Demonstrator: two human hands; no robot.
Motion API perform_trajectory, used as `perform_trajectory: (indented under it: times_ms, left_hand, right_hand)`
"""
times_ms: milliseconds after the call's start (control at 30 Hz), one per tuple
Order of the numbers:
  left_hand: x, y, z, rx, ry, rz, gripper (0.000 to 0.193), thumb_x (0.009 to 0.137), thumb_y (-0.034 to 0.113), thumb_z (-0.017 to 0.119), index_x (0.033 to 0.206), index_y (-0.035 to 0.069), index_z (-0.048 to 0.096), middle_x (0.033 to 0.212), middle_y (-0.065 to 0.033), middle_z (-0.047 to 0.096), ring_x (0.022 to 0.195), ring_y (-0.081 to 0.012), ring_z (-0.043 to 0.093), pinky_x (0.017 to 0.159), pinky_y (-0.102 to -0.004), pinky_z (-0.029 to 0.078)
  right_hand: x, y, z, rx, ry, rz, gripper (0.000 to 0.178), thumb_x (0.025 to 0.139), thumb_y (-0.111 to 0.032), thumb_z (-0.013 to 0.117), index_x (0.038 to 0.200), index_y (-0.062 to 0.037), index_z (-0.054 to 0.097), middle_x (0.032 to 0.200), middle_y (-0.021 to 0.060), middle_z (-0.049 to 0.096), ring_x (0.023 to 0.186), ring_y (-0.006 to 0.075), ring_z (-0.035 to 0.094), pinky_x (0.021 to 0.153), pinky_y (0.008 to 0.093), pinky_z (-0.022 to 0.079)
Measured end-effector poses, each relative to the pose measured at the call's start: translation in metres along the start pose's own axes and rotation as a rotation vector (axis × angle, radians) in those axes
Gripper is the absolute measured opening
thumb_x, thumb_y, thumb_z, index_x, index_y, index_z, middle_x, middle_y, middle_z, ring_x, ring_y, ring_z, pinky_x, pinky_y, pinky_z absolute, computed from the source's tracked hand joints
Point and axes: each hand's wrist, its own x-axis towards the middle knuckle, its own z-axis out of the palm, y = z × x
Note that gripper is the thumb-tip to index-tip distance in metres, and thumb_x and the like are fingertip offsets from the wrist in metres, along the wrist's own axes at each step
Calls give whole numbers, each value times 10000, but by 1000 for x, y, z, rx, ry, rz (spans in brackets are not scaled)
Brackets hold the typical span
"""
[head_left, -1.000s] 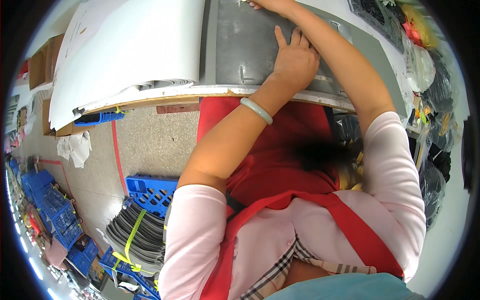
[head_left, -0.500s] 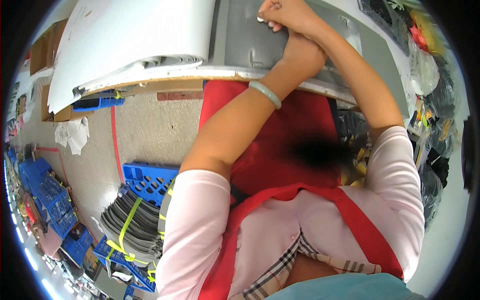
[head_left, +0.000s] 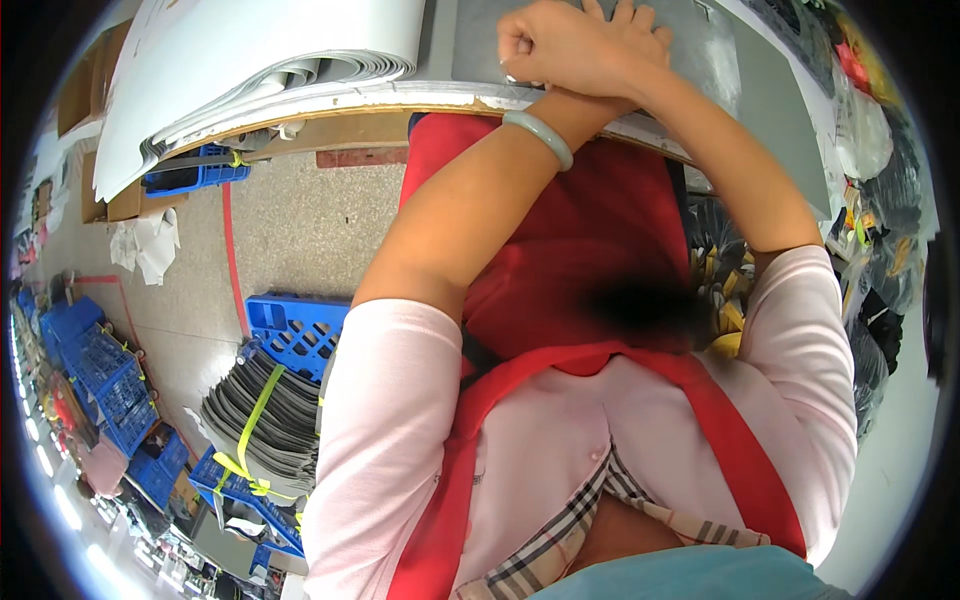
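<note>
My forearms cross over the front edge of a worktable (head_left: 470, 104). My left hand (head_left: 640, 22), with a pale bangle (head_left: 540, 138) on its wrist, is mostly hidden beneath my right wrist; its visible fingers are spread apart over a dark grey sheet (head_left: 480, 40). Above it lies my right hand (head_left: 560, 48), its fingers curled in at the left side; whatever they may hold is hidden. To the left, a stack of large white sheets (head_left: 280, 40) curls over at its right end and overhangs the table's front.
Bundled grey sheets (head_left: 265, 420) tied with yellow-green strap stand by a blue crate (head_left: 295, 325) on the floor, left. More blue baskets (head_left: 110, 390) lie farther left. Plastic bags (head_left: 860, 135) of scraps line the right side. A red apron (head_left: 560, 240) hangs before me.
My right hand has shifted toward me and now covers more of the left hand. The left hand's spread fingers now show beyond the right wrist. The table edge sits higher in view.
</note>
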Motion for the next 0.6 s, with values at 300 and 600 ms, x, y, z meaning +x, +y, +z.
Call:
perform_trajectory:
  times_ms: [300,600]
  left_hand:
    - [1,4,-22,-5,-16,-24,392,991,304,490,1273,78,642,1393,-171,574,1391,-346,470,1153,-704,250]
    - [0,3,-26,33,15,28,386,969,288,530,1255,60,653,1379,-178,572,1364,-345,492,1151,-696,267]
  right_hand:
    - [2,31,25,224,9,-320,287,826,-523,692,881,-255,777,984,153,723,964,397,542,819,516,433]
    - [0,16,0,-65,35,-293,196,855,-375,725,855,-184,764,882,135,725,902,339,604,801,488,474]
